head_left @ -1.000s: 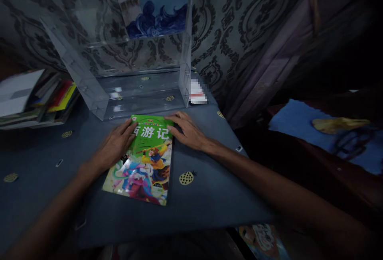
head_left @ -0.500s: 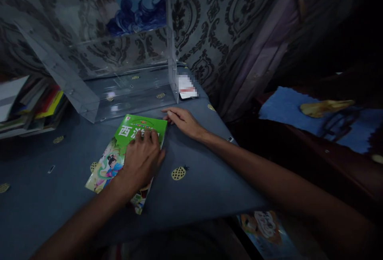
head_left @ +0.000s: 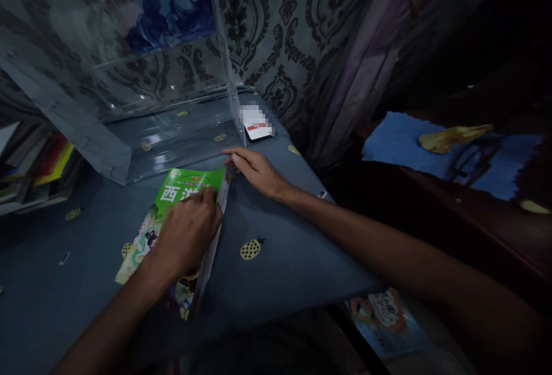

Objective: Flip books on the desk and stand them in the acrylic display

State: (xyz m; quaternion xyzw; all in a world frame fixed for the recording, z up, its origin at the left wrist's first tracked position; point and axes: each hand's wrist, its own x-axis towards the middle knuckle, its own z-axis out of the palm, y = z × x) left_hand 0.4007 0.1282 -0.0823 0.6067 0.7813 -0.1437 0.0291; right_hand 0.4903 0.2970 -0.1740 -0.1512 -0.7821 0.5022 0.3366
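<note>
A children's book (head_left: 149, 214) with a green, illustrated cover and white characters lies slantwise on the blue-grey tablecloth (head_left: 276, 260). Over its right half is my left hand (head_left: 192, 228), fingers curled and closed at the right edge, where the page edges show. The thumb is partly hidden. My right hand (head_left: 254, 171) rests on the cloth just off the book's top right corner, holding nothing, its fingers loosely stretched out and the thumb a little apart. Behind the book stands a clear acrylic stand (head_left: 103, 150), close to my right fingertips.
Stacked books (head_left: 52, 173) sit at the left. Beside the stand's right side lies a phone-like item (head_left: 259, 125), its screen blurred. To the right, a blue cloth (head_left: 383, 145) carries a yellowish object (head_left: 448, 138) and glasses. Below the table edge is another book or packet (head_left: 386, 320).
My left hand's fingers have curled in more, and the book's right side has tilted up, showing more page edges. My right hand has barely moved. The view has shifted slightly.
</note>
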